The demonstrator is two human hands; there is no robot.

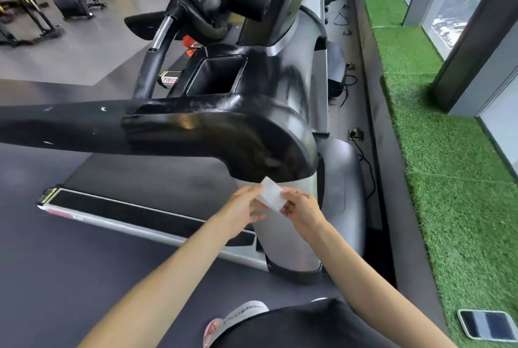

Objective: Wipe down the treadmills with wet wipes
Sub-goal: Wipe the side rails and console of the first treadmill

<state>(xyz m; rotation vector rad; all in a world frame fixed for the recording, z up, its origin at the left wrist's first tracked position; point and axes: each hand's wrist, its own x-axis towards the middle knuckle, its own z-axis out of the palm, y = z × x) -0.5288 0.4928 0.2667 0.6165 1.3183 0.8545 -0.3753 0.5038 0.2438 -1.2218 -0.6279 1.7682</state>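
Below the treadmill point(218, 129) handrail end, beside the silver upright: left hand point(242, 207) and right hand point(302, 209) each pinch an edge of one folded white wipe point(271, 193), held between them in the air. Phone point(487, 326) lies on green turf point(448, 151) at right.

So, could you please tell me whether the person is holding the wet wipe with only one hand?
No, the left hand and the right hand each pinch a side of the white wet wipe.
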